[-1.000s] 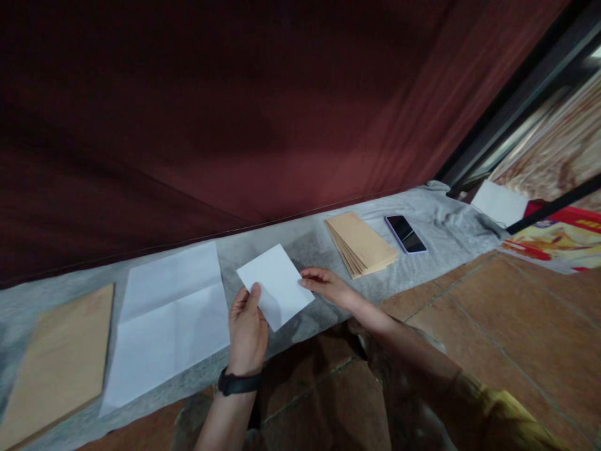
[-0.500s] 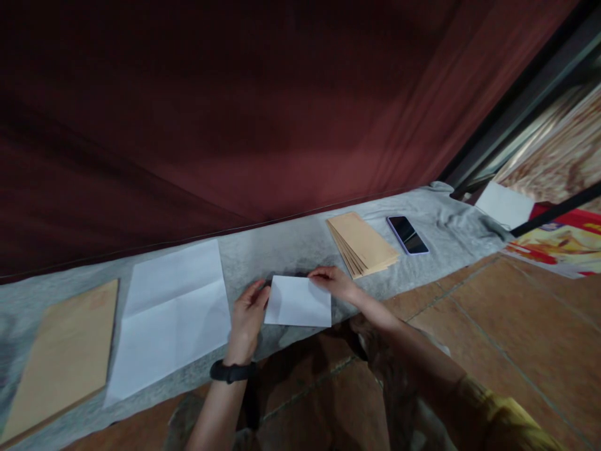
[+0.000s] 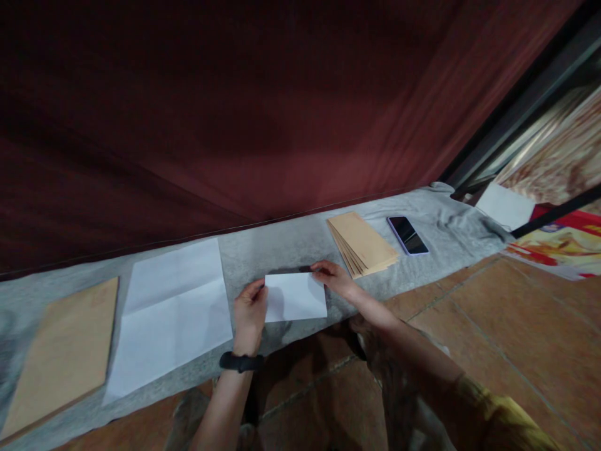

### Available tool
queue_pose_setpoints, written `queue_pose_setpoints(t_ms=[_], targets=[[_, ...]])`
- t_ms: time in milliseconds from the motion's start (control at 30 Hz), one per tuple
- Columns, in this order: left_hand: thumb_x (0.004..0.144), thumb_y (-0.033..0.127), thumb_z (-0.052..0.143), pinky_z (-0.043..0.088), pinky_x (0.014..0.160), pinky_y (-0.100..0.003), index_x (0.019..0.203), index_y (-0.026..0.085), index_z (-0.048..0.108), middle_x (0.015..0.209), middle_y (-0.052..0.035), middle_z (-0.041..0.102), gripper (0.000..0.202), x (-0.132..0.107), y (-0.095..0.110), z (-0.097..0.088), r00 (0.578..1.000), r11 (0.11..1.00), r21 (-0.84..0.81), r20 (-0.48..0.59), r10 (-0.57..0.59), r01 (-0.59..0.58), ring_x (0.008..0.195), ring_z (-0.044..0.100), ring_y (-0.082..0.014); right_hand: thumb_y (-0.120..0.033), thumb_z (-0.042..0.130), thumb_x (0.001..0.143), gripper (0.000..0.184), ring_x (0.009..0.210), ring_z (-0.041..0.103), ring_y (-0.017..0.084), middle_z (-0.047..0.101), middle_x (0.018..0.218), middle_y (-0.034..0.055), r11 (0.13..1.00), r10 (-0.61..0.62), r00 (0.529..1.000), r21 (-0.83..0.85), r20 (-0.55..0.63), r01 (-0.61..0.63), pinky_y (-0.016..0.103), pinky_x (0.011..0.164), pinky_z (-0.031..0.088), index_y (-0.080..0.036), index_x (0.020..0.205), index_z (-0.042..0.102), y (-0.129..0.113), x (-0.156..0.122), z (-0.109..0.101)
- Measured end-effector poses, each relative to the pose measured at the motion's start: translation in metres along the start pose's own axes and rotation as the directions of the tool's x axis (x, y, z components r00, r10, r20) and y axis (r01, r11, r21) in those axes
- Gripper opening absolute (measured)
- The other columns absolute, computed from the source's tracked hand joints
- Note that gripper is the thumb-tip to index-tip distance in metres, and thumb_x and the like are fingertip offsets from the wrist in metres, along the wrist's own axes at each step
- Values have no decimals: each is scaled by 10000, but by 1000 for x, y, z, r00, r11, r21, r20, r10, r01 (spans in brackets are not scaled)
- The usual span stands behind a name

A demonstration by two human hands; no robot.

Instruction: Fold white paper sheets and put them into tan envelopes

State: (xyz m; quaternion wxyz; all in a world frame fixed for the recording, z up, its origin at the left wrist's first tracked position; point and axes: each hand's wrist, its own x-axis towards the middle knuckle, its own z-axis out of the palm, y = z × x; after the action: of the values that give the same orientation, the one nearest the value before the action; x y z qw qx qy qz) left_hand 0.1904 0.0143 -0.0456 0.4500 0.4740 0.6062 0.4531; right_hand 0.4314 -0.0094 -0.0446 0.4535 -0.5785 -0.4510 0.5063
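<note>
A small white folded sheet of paper [image 3: 295, 298] is between my two hands, over the grey cloth near its front edge. My left hand [image 3: 250, 313], with a black band on the wrist, pinches the sheet's left edge, thumb on top. At the upper right corner, my right hand [image 3: 332, 277] grips the paper with thumb and fingers. To the left lies a larger white sheet [image 3: 171, 322], spread flat with a crease across it. A fanned stack of brown envelopes [image 3: 364, 241] rests just beyond my right hand.
A brown stack of larger envelopes or paper [image 3: 66, 357] lies at the far left of the grey cloth [image 3: 277, 241]. A phone [image 3: 407, 235] sits right of the envelopes. Behind hangs a dark red curtain [image 3: 282, 125]. Tiled floor [image 3: 498, 313] and a colourful box [image 3: 563, 244] are at right.
The small white paper has shifted slightly left and turned a little. My left hand has closed on its left edge; my right hand has moved slightly toward its upper right corner.
</note>
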Motion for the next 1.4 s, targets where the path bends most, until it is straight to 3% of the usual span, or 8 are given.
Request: queue_pose_setpoints(t_ms=[100,233,367,633,1000,1267,1333,1400], targets=[[644,379,675,507,738,-330,899,168,722,845,-59,741,334,-1,-1,1,999,998,-53,-35,-16,15,754,652,-192,-370,706,756,290,644,563,146,634,756,9,990,90,993,105,81,-99,238,536,427,-184,976,670,-3,-6,0],[621,408,694,482,722,-312,852,168,711,794,-38,712,334,-2,2,1,998,996,-89,-57,-34,29,722,619,-169,-407,710,748,340,657,593,155,663,779,23,986,101,979,114,177,-122,232,521,429,-167,987,683,-3,-12,0],[630,443,718,465,731,-310,828,163,723,802,-35,712,342,-3,7,1,998,995,-89,-45,-41,36,727,604,-166,-385,702,743,286,580,537,128,616,671,-5,995,90,984,39,155,-97,223,498,380,-154,909,683,3,-9,-2],[685,502,711,411,637,-285,722,159,715,649,7,649,344,-5,12,-1,999,999,-37,-10,-37,37,612,525,-137,-386,661,776,270,609,524,121,617,700,-15,1000,24,987,8,160,-25,224,535,368,-154,913,680,8,-4,-3],[751,496,636,440,638,-288,766,167,704,700,-17,659,337,-4,8,-1,1000,999,52,-2,16,-16,639,553,-154,-333,622,810,206,595,499,119,600,679,-16,998,14,990,-57,139,-6,225,527,353,-154,894,679,12,-2,-2],[800,355,597,493,921,-412,1025,183,691,1018,-94,693,299,-11,13,1,983,964,213,-51,174,-160,917,638,-239,-269,558,823,154,644,524,138,610,700,-15,966,-52,997,-249,48,62,250,598,390,-159,827,666,14,3,-3],[848,322,556,493,970,-424,1055,205,685,1085,-97,682,270,-22,16,6,957,908,307,35,289,-286,1012,640,-251,-258,556,825,138,632,510,133,587,672,-26,949,-47,998,-309,44,59,247,589,377,-164,810,657,12,3,-4],[911,296,489,478,1032,-435,1136,208,662,1185,-106,662,297,-36,17,12,886,787,409,194,421,-463,1143,612,-255,-248,560,826,123,627,500,131,576,664,-27,940,-48,997,-336,52,63,247,579,368,-164,802,646,10,2,-5]])
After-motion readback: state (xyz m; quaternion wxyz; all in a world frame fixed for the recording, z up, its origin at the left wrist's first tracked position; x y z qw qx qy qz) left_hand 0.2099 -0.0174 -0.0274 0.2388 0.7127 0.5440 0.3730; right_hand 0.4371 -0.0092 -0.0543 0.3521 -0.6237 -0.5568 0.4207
